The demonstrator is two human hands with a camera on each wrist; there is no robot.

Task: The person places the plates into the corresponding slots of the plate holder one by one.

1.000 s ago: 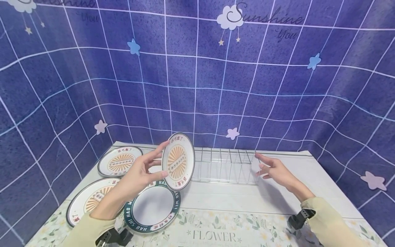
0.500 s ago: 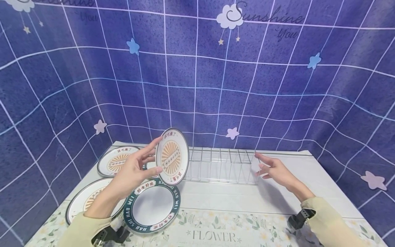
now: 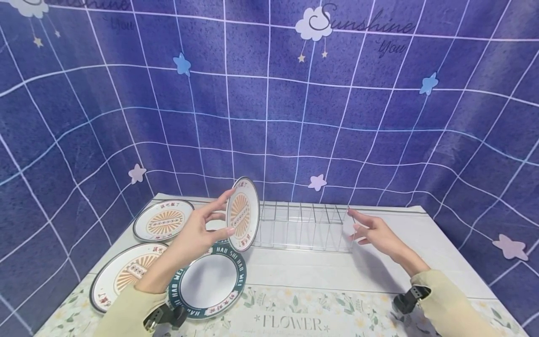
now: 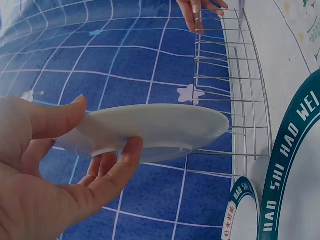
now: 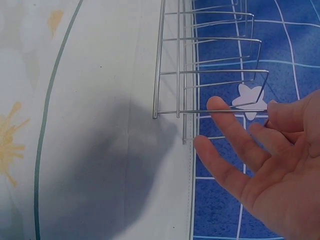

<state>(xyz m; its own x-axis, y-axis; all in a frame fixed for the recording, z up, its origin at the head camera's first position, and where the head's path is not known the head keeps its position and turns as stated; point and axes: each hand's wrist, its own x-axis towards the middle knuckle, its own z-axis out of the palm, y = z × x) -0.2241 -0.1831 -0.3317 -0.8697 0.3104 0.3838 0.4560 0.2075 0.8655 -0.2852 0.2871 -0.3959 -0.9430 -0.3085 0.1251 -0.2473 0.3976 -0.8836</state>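
Observation:
My left hand [image 3: 195, 236] grips a white plate [image 3: 243, 215] by its left edge, thumb on one face and fingers on the other. The plate has a dark rim, an orange sunburst and red characters, and stands nearly upright in the air. In the left wrist view its pale underside [image 4: 165, 125] shows, with the wire rack [image 4: 252, 102] beyond. At the right end of this silver rack [image 3: 307, 221], my right hand [image 3: 372, 234] pinches the end wire between thumb and forefinger. The other fingers reach past the wires in the right wrist view.
Two sunburst plates [image 3: 164, 220] lie flat at the left. A green-rimmed plate [image 3: 210, 281] lies in front of them, with a smaller green-rimmed plate [image 4: 245, 212] behind it, partly hidden. A blue grid curtain [image 3: 294, 107] closes off the back and sides of the table [image 3: 294, 271].
The held plate goes a little left and up, then back right toward the rack, and turns more edge-on to the head view. My right hand stays at the rack's end.

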